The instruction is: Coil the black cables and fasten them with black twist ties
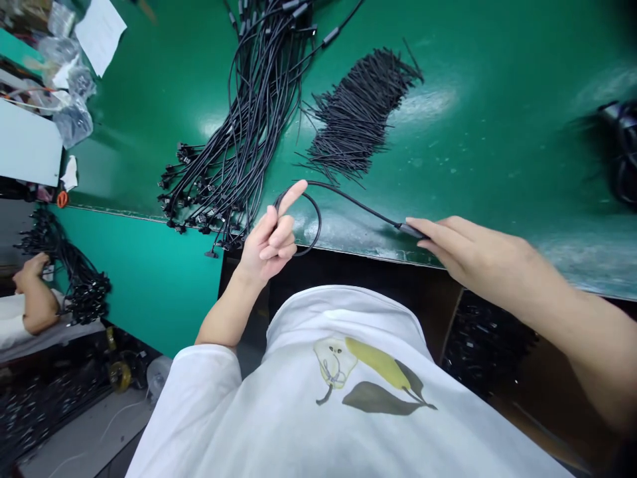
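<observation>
A single black cable (348, 198) lies across the front edge of the green table (497, 133). My left hand (273, 240) has its index finger stretched out and the other fingers curled, with a loop of that cable wound round them. My right hand (450, 247) pinches the cable's grey connector end between thumb and fingers, low over the table edge. The cable runs taut between both hands.
A big bundle of black cables (239, 133) lies on the table to the left, and a heap of black ties (358, 109) sits behind my hands. Another person's arm (32, 292) with more cables (79, 279) shows at the far left. A blurred dark object (622, 149) is at the right edge.
</observation>
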Tool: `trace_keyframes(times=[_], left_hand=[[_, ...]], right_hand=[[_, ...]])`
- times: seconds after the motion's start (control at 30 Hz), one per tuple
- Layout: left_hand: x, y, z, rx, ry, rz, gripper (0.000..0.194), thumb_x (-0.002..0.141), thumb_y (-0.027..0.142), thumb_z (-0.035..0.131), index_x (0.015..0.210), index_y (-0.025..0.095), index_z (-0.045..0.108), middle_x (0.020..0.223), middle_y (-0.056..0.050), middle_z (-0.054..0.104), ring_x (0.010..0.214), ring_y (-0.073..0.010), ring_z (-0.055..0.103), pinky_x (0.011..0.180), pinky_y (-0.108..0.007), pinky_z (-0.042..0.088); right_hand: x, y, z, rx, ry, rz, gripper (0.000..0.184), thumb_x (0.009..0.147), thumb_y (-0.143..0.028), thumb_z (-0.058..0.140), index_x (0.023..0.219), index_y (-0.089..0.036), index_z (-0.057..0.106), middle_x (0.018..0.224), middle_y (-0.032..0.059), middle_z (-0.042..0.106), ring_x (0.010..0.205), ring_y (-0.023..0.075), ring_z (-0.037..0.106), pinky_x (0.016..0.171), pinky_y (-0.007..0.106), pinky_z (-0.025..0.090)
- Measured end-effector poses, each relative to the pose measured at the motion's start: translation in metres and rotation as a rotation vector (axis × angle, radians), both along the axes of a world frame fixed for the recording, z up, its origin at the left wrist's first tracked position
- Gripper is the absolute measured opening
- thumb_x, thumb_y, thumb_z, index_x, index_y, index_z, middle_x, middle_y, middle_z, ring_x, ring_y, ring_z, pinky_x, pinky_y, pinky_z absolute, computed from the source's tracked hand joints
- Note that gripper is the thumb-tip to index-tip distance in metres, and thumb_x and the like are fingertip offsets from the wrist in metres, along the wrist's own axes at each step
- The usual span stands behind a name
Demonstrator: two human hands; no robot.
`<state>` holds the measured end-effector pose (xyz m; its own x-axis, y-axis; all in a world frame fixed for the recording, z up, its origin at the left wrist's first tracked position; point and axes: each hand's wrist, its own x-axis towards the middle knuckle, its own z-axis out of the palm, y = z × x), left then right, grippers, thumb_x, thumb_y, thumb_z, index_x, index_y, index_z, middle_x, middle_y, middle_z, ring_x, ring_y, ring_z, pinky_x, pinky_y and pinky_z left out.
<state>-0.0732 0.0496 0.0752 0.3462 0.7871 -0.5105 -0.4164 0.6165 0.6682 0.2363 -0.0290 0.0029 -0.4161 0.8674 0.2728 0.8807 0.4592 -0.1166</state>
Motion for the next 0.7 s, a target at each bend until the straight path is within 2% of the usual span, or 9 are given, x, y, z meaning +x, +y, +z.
trace_keyframes(times=[0.1, 0.17, 0.27, 0.33, 0.4, 0.47, 0.53, 0.63, 0.7], left_hand=[[-0.008, 0.005, -0.003, 0.096, 0.121, 0.032, 0.049, 0.104, 0.053, 0.028, 0.137, 0.029, 0.055, 0.045, 0.010, 0.023, 0.032, -0.0065, 0.023, 0.041, -0.015, 0.037], [-0.010, 0.008, -0.007, 0.152, 0.201, 0.008, 0.051, 0.103, 0.054, 0.029, 0.135, 0.026, 0.057, 0.044, 0.010, 0.024, 0.033, -0.0068, 0.026, 0.043, -0.017, 0.040], [-0.002, 0.004, -0.015, 0.248, 0.280, -0.150, 0.048, 0.097, 0.054, 0.047, 0.129, 0.019, 0.061, 0.052, 0.009, 0.044, 0.041, -0.0057, 0.042, 0.052, -0.020, 0.048], [0.009, -0.004, -0.020, 0.337, 0.307, -0.292, 0.051, 0.092, 0.056, 0.057, 0.124, 0.017, 0.062, 0.073, 0.001, 0.064, 0.062, -0.0093, 0.062, 0.065, -0.023, 0.054], [0.018, -0.014, -0.023, 0.437, 0.337, -0.432, 0.051, 0.091, 0.058, 0.056, 0.119, 0.016, 0.062, 0.095, -0.007, 0.071, 0.088, -0.0157, 0.069, 0.081, -0.028, 0.055], [0.024, -0.022, -0.023, 0.528, 0.392, -0.577, 0.047, 0.095, 0.057, 0.051, 0.111, 0.015, 0.064, 0.096, -0.008, 0.071, 0.094, -0.0166, 0.067, 0.088, -0.030, 0.051], [0.027, -0.027, -0.022, 0.567, 0.429, -0.658, 0.042, 0.096, 0.054, 0.050, 0.103, 0.015, 0.063, 0.081, -0.004, 0.067, 0.078, -0.0126, 0.062, 0.078, -0.027, 0.049], [0.030, -0.030, -0.023, 0.484, 0.296, -0.576, 0.041, 0.093, 0.056, 0.055, 0.090, 0.016, 0.058, 0.066, 0.003, 0.051, 0.054, -0.0065, 0.042, 0.055, -0.022, 0.039], [0.034, -0.030, -0.026, 0.379, 0.126, -0.501, 0.044, 0.089, 0.060, 0.059, 0.082, 0.017, 0.052, 0.062, 0.006, 0.041, 0.049, -0.0054, 0.034, 0.049, -0.022, 0.033]], right_hand=[[0.008, -0.002, 0.008, 0.093, -0.101, -0.017, 0.025, 0.097, -0.028, 0.056, 0.114, -0.016, 0.070, 0.078, 0.0031, 0.069, 0.065, 0.0159, 0.060, 0.051, 0.028, 0.039], [0.009, -0.003, 0.014, 0.162, -0.131, 0.046, 0.020, 0.094, -0.022, 0.059, 0.106, -0.016, 0.073, 0.069, 0.0033, 0.065, 0.060, 0.0167, 0.054, 0.051, 0.030, 0.037], [-0.005, -0.004, 0.024, 0.171, -0.086, 0.279, 0.018, 0.091, -0.012, 0.056, 0.093, -0.016, 0.074, 0.059, 0.0020, 0.057, 0.056, 0.0165, 0.047, 0.055, 0.032, 0.035], [-0.022, -0.003, 0.032, 0.121, 0.014, 0.416, 0.019, 0.092, -0.011, 0.054, 0.088, -0.016, 0.072, 0.061, 0.0015, 0.057, 0.057, 0.0151, 0.047, 0.058, 0.031, 0.034], [-0.038, 0.002, 0.039, 0.082, 0.132, 0.457, 0.021, 0.095, -0.015, 0.052, 0.085, -0.016, 0.070, 0.063, 0.0010, 0.057, 0.059, 0.0142, 0.047, 0.060, 0.030, 0.033], [-0.048, 0.012, 0.044, 0.048, 0.236, 0.420, 0.025, 0.099, -0.021, 0.049, 0.082, -0.017, 0.068, 0.063, 0.0006, 0.056, 0.060, 0.0141, 0.046, 0.061, 0.029, 0.032], [-0.054, 0.024, 0.044, -0.025, 0.367, 0.353, 0.027, 0.100, -0.029, 0.050, 0.081, -0.018, 0.065, 0.066, 0.0006, 0.057, 0.063, 0.0139, 0.047, 0.062, 0.028, 0.033], [-0.062, 0.040, 0.034, -0.220, 0.771, 0.179, 0.025, 0.093, -0.044, 0.062, 0.094, -0.019, 0.064, 0.086, 0.0032, 0.064, 0.079, 0.0155, 0.056, 0.071, 0.028, 0.041], [-0.071, 0.045, 0.021, -0.418, 1.084, 0.041, 0.038, 0.085, -0.053, 0.068, 0.105, -0.020, 0.061, 0.099, 0.0051, 0.064, 0.090, 0.0178, 0.059, 0.077, 0.030, 0.045]])
